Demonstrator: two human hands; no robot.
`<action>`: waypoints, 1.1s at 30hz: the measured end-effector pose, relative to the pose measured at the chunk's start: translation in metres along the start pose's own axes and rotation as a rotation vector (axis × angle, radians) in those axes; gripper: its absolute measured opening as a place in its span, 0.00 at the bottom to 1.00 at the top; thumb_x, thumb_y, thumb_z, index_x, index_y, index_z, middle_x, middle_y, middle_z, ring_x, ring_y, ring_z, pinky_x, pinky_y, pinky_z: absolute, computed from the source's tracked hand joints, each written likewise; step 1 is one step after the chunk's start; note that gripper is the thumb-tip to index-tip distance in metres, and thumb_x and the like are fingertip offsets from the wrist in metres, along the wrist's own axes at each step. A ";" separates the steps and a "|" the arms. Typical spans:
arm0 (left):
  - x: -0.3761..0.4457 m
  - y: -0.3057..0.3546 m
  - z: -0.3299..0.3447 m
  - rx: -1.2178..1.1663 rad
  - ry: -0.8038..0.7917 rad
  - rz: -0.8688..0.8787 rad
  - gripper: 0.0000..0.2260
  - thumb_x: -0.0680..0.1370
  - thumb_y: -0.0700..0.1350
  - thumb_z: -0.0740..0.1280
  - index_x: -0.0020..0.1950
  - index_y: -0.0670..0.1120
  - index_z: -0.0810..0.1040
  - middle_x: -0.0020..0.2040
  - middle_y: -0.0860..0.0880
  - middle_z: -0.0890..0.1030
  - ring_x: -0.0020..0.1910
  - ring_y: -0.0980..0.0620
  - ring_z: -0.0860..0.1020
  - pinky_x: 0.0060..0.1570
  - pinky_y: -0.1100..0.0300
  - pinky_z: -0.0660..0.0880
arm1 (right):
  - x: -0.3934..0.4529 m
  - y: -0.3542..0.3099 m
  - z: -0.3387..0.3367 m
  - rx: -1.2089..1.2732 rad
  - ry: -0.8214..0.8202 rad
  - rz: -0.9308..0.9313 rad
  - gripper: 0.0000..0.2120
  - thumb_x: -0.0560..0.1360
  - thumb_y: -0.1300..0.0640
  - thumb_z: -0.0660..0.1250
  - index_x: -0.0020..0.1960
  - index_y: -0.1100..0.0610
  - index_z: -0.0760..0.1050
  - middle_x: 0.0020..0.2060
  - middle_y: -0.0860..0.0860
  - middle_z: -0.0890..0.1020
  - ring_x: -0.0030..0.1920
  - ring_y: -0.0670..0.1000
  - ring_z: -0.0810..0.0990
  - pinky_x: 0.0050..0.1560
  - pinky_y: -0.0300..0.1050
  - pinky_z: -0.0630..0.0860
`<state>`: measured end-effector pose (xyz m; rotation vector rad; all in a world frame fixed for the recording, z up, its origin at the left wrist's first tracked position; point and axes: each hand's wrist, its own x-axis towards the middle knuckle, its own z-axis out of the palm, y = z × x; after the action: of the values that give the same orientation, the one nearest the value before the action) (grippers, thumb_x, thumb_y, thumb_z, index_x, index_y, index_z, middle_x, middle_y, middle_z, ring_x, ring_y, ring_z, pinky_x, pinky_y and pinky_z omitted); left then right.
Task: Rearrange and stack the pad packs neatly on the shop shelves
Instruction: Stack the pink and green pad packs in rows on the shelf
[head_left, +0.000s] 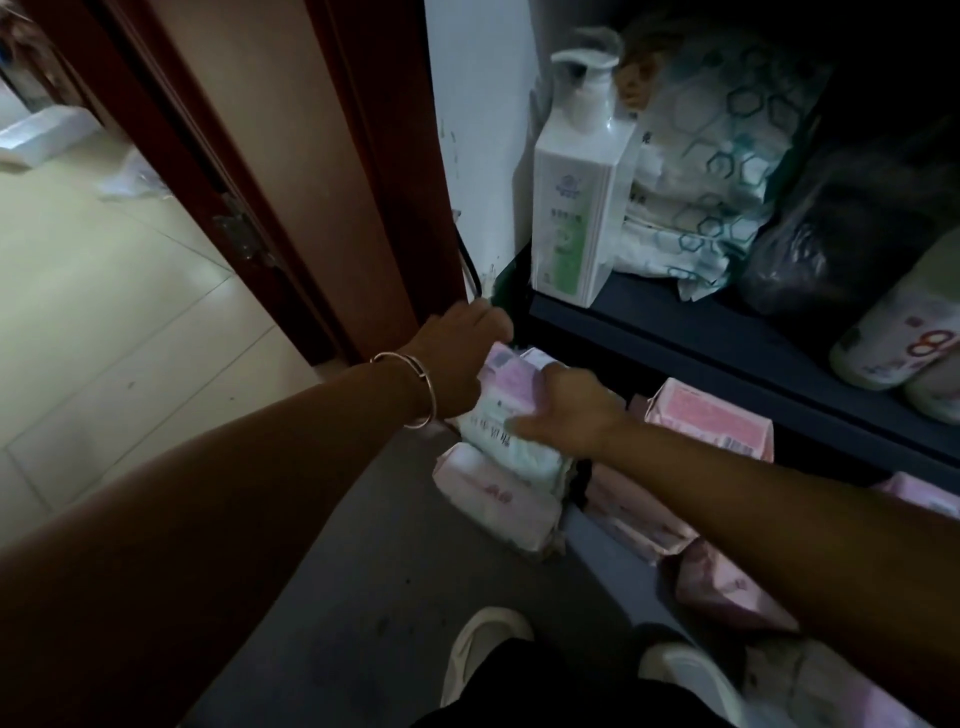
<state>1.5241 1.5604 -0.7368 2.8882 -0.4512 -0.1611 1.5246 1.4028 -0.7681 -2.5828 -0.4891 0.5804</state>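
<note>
On the bottom shelf, at its left end, a stack of pad packs stands below the dark shelf board (675, 332). My left hand (457, 358), with a bangle on the wrist, holds the far left side of the top pink-and-mint pack (506, 410). My right hand (571, 410) grips the same pack from the right, thumb lying across its face. A pale pink pack (493, 499) lies under it. More pink packs (711, 421) sit to the right, partly hidden by my right forearm.
On the shelf above stand a white pump bottle (576, 208), folded hexagon-print packs (717, 171), a black plastic bag (841, 228) and white rolls (904, 338). A dark red door frame (291, 197) is at the left. My white shoes (483, 654) are on the grey floor.
</note>
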 end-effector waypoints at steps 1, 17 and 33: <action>0.002 -0.001 0.000 -0.002 0.027 0.028 0.22 0.66 0.30 0.67 0.58 0.41 0.71 0.59 0.43 0.71 0.58 0.45 0.69 0.56 0.50 0.68 | 0.000 0.002 -0.011 0.024 0.019 0.030 0.25 0.72 0.47 0.70 0.60 0.63 0.71 0.57 0.57 0.75 0.56 0.55 0.75 0.50 0.44 0.72; -0.005 -0.003 0.111 0.342 -0.689 0.131 0.36 0.70 0.48 0.74 0.73 0.45 0.60 0.72 0.44 0.60 0.71 0.44 0.60 0.70 0.50 0.60 | 0.023 0.026 -0.038 0.218 0.111 0.187 0.23 0.68 0.46 0.74 0.54 0.59 0.72 0.48 0.52 0.75 0.46 0.49 0.74 0.38 0.40 0.71; -0.012 -0.004 0.130 0.408 -0.595 0.195 0.35 0.69 0.46 0.74 0.71 0.44 0.61 0.70 0.44 0.64 0.67 0.44 0.64 0.65 0.48 0.64 | 0.027 0.028 -0.029 0.267 0.101 0.160 0.23 0.68 0.48 0.75 0.54 0.61 0.73 0.51 0.54 0.78 0.49 0.52 0.78 0.45 0.45 0.78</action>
<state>1.4958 1.5432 -0.8627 3.1138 -0.9569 -1.0181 1.5683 1.3809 -0.7672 -2.3933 -0.1594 0.5261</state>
